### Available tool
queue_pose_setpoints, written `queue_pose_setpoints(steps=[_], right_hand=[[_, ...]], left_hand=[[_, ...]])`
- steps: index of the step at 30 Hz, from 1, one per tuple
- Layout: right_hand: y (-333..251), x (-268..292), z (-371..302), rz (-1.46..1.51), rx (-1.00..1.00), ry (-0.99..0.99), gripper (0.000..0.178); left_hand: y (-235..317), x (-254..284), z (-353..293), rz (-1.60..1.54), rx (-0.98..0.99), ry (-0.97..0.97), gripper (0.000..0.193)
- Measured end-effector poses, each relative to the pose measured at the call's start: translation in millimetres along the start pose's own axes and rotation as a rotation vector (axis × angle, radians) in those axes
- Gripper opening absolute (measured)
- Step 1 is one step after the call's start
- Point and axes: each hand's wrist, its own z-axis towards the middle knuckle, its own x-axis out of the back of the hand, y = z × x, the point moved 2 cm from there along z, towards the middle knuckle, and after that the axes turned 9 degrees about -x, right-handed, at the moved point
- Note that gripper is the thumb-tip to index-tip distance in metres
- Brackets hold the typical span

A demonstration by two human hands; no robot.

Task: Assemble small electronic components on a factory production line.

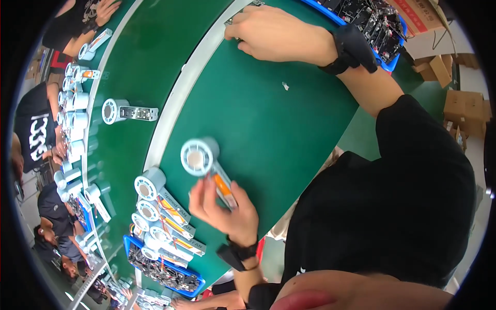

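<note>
My left hand (227, 212) grips the handle of a pale blue handheld fan (199, 155), whose round head points away from me. An orange strip runs along its handle, and the fan is slightly blurred. At the far end of the green mat, my right hand (268, 33) is closed with its fingers curled down at the white rail. Whatever those fingers hold is mostly hidden; only small dark and metallic bits show beside them. Nearest to my left hand lies a row of similar fans (150, 183) with orange strips and thin red wires.
A blue tray of black parts (165, 268) stands beyond the fan row, another blue tray (390, 64) at the top right. A lone fan with exposed circuitry (132, 112) lies on the green belt across the white rail (175, 98). Co-workers sit opposite; cardboard boxes (462, 111) are behind.
</note>
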Motion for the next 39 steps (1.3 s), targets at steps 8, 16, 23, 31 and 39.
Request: queue_pose_setpoints(steps=[8,16,23,31,39], right_hand=[[-34.0,39.9,1.0,0.358,0.117,0.334,0.02],[-76.2,48.4,-44.9,0.76,0.511,0.602,0.015],[-109.3,23.3,-70.1,1.072,0.731,0.333,0.022],[-114.0,9.4,-39.6,0.772,0.374,0.238,0.024],[-111.0,-5.9,-38.3,0.741,0.343,0.074,0.022]], left_hand=[[7.7,-69.6,62.4,-0.506,0.029,0.001,0.054],[15.4,-50.2,65.3,-0.491,-0.34,0.18,0.056],[0.0,-40.3,48.8,-0.579,-0.396,-0.038,0.054],[-17.4,-49.8,53.1,-0.871,0.264,0.031,0.047],[-17.0,-53.4,61.8,-1.036,0.374,0.038,0.042]])
